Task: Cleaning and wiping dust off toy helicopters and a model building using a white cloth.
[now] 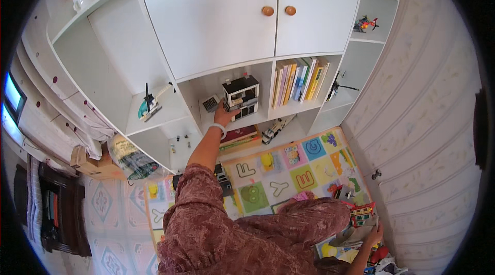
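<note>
My left hand (225, 115) reaches into the middle open compartment of the white cabinet, with its fingers around the lower left of a toy brick building (242, 94). The building is upright, black-roofed, with white and grey walls. Beside it, to the left, a small grey and black brick piece (211, 103) leans in the compartment. Low at the right, my right hand (375, 236) has its fingers closed at the edge of something greyish, which I cannot make out. A red and green toy building (362, 215) is just beyond that hand.
A white cabinet (216, 22) with two closed doors stands ahead. Upright books (299, 81) fill the neighbouring compartment. A toy helicopter (148, 103) sits on the left shelf, a long white model (277, 128) on the bottom one. A letter-patterned mat (278, 187) covers the floor.
</note>
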Action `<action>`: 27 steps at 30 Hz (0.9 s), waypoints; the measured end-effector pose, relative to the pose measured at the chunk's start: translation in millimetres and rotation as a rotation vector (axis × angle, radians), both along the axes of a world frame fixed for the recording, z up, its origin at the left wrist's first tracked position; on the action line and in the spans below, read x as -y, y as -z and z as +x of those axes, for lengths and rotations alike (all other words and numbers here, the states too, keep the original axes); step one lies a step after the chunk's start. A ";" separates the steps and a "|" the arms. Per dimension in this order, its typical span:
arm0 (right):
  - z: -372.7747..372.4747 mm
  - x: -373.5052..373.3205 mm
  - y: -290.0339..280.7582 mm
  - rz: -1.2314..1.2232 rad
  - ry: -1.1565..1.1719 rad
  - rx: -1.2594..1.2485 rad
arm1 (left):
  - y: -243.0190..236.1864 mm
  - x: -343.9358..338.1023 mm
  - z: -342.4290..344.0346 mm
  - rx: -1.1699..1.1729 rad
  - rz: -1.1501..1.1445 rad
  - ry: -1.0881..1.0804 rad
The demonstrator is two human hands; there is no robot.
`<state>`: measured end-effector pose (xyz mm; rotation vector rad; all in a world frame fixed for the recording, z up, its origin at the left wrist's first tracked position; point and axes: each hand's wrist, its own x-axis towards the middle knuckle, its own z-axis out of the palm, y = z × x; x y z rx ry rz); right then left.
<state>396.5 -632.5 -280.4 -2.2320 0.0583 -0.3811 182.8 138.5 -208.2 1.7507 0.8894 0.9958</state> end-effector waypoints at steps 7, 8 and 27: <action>3.5 31.2 17.4 -0.055 -0.045 0.002 | -0.3 14.3 11.6 0.085 -0.058 0.084; 0.8 27.8 13.1 -0.066 -0.028 -0.026 | -0.5 12.8 10.3 0.027 -0.012 0.022; -0.4 8.4 5.1 -0.142 -0.044 -0.032 | 18.1 -15.7 19.1 -0.467 0.367 -0.560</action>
